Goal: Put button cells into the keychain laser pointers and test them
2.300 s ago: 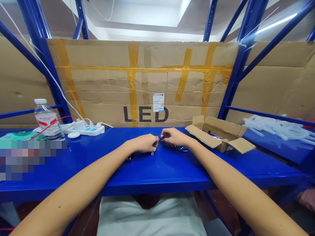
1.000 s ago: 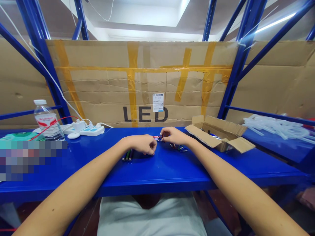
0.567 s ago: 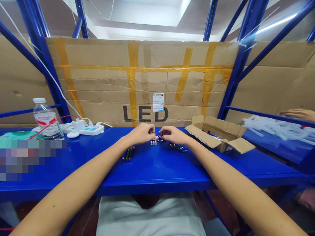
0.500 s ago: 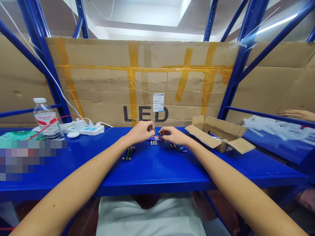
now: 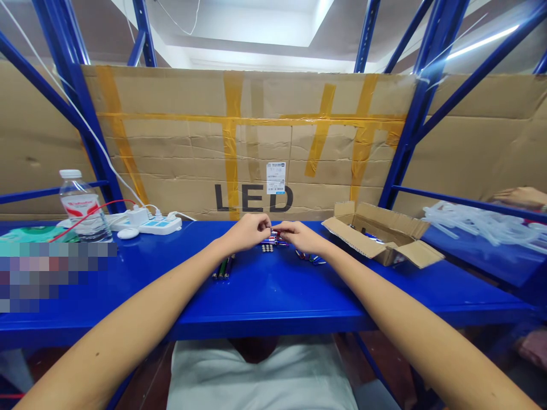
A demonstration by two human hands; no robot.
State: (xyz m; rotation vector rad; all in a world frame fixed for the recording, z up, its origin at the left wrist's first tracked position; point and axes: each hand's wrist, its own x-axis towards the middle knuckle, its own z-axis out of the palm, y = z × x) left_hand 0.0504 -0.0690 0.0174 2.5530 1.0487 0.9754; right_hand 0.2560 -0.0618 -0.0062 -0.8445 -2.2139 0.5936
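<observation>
My left hand [image 5: 248, 232] and my right hand [image 5: 299, 236] meet over the middle of the blue shelf [image 5: 273, 290], fingers pinched together on one small metal part [image 5: 273, 232] between them. Just below the fingertips lies a cluster of small silver button cells [image 5: 267, 248]. A few slim coloured tubes [image 5: 223, 267] lie by my left wrist. More small coloured pieces [image 5: 311, 259] lie under my right wrist.
An open cardboard box [image 5: 382, 233] sits to the right. A water bottle [image 5: 82, 208], a white power strip [image 5: 149, 224] and a red wire stand at the left. Clear plastic tubing [image 5: 482, 222] lies far right, with another person's hand [image 5: 519, 196] behind it. A cardboard wall marked LED backs the shelf.
My left hand rose from the shelf, uncovering the silver cells and coloured tubes, and came up to meet my right hand. Another person's hand appeared at far right.
</observation>
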